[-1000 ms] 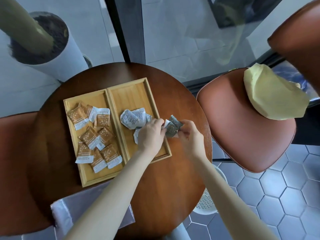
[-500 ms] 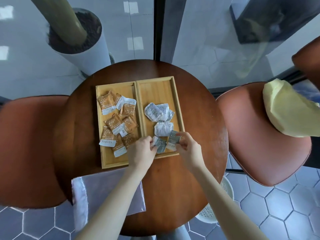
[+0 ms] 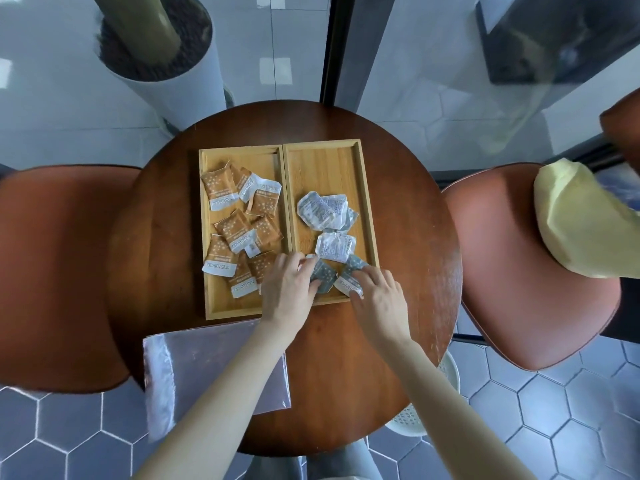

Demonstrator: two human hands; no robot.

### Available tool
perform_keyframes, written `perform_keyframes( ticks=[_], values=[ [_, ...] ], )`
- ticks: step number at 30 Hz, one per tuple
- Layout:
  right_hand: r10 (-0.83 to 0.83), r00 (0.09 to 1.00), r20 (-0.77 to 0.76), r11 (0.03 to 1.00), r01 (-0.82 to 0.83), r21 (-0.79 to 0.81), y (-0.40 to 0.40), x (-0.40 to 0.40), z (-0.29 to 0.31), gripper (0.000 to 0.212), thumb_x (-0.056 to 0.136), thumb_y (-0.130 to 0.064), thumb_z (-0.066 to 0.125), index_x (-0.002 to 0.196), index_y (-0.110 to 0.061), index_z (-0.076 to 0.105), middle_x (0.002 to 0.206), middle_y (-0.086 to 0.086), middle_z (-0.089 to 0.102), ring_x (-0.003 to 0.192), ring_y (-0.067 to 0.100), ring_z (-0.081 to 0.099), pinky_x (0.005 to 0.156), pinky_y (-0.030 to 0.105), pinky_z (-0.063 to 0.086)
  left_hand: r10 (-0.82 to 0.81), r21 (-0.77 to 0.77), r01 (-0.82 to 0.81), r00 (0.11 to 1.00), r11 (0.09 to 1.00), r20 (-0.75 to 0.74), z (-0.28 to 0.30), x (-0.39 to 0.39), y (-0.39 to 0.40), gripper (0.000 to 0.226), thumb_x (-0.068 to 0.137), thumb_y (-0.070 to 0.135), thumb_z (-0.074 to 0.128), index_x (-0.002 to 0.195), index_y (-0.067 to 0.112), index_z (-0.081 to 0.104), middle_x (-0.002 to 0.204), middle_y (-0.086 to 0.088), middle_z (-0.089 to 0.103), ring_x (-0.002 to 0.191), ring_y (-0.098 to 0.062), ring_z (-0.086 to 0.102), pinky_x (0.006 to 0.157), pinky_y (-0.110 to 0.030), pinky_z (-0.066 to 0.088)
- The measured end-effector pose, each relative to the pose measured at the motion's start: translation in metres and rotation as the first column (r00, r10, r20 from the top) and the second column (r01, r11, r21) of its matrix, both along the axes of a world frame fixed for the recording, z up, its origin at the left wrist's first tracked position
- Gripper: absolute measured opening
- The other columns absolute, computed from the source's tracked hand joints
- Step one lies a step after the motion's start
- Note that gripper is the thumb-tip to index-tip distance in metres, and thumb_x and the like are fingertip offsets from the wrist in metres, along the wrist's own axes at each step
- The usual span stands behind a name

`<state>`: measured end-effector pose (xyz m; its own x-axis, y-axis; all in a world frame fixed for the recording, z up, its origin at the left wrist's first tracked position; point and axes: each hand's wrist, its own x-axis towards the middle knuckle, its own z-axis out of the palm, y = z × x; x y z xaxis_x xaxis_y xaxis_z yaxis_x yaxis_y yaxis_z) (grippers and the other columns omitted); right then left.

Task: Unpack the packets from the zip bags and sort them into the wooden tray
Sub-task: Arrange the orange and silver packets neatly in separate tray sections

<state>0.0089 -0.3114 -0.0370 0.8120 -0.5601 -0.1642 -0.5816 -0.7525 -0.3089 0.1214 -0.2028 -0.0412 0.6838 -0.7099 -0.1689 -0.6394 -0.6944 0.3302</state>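
Observation:
A two-part wooden tray [image 3: 325, 157] lies on the round brown table [image 3: 408, 237]. Several orange packets [image 3: 239, 230] fill its left compartment. Several grey-white packets [image 3: 323, 209] lie in the right compartment. At that compartment's near end my left hand [image 3: 287, 289] rests its fingers on a grey packet [image 3: 323, 277]. My right hand [image 3: 379, 299] presses its fingertips on another grey packet [image 3: 349, 282] beside it. An empty clear zip bag [image 3: 207, 368] lies flat at the table's near left edge, partly under my left forearm.
Brown leather chairs stand at the left [image 3: 59, 271] and right [image 3: 526, 265]; a yellow cushion [image 3: 581, 220] lies on the right one. A white planter [image 3: 162, 60] stands beyond the table. A white basket [image 3: 426, 407] sits on the tiled floor below the table's right edge.
Both hands carried grey packets from beside the tray's right rim down into the near end of the right compartment. The camera view shifted, so the table now sits centred.

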Motion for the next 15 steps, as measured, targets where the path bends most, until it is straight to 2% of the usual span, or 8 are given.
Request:
perform_keyframes(
  ticks=[6, 9, 12, 14, 15],
  values=[
    [0.037, 0.999, 0.007, 0.995, -0.036, -0.095, -0.006, 0.005, -0.002, 0.033, 0.066, -0.006, 0.076, 0.097, -0.011, 0.067, 0.100, 0.005, 0.071, 0.094, 0.029, 0.066, 0.075, 0.038, 0.053, -0.020, 0.020, 0.021, 1.000, 1.000, -0.024, 0.004, 0.008, -0.011, 0.034, 0.077, 0.019, 0.069, 0.110, 0.012, 0.064, 0.110, -0.006, 0.066, 0.097, -0.028, 0.057, 0.075, -0.039, 0.050],
    [0.008, 0.999, 0.045, 0.997, -0.004, -0.080, -0.011, 0.012, -0.002, 0.026, 0.066, -0.008, 0.074, 0.091, -0.011, 0.069, 0.095, 0.005, 0.071, 0.091, 0.030, 0.065, 0.072, 0.037, 0.052, -0.024, 0.008, 0.025, 0.997, 1.000, -0.069, 0.006, 0.017, -0.016, 0.033, 0.081, 0.021, 0.065, 0.112, 0.010, 0.063, 0.114, -0.006, 0.065, 0.104, -0.028, 0.055, 0.084, -0.039, 0.047],
    [-0.037, 0.991, 0.129, 0.999, 0.040, -0.019, -0.018, 0.023, 0.000, 0.022, 0.071, -0.007, 0.068, 0.092, -0.011, 0.069, 0.093, 0.006, 0.070, 0.089, 0.031, 0.063, 0.071, 0.037, 0.050, 0.017, -0.057, -0.022, 0.997, 0.998, -0.070, 0.007, 0.027, -0.021, 0.026, 0.082, 0.018, 0.064, 0.105, 0.006, 0.066, 0.108, -0.009, 0.067, 0.100, -0.029, 0.058, 0.081, -0.038, 0.049],
    [-0.001, 0.986, 0.166, 1.000, 0.004, -0.022, -0.023, 0.033, 0.000, 0.021, 0.072, -0.007, 0.065, 0.093, -0.010, 0.069, 0.094, 0.006, 0.071, 0.090, 0.030, 0.065, 0.073, 0.037, 0.052, 0.047, -0.118, -0.054, 0.997, 0.992, -0.057, 0.007, 0.035, -0.028, 0.026, 0.083, 0.018, 0.064, 0.106, 0.006, 0.064, 0.109, -0.011, 0.066, 0.101, -0.029, 0.059, 0.080, -0.038, 0.051],
    [0.033, 0.984, 0.172, 0.999, -0.029, -0.024, -0.025, 0.038, -0.001, 0.022, 0.073, -0.008, 0.064, 0.094, -0.010, 0.069, 0.096, 0.006, 0.072, 0.093, 0.029, 0.065, 0.075, 0.038, 0.053, 0.052, -0.141, -0.060, 0.997, 0.988, -0.065, 0.007, 0.039, -0.032, 0.029, 0.084, 0.019, 0.063, 0.110, 0.006, 0.062, 0.114, -0.012, 0.064, 0.106, -0.029, 0.057, 0.084, -0.039, 0.052]
  ],
)
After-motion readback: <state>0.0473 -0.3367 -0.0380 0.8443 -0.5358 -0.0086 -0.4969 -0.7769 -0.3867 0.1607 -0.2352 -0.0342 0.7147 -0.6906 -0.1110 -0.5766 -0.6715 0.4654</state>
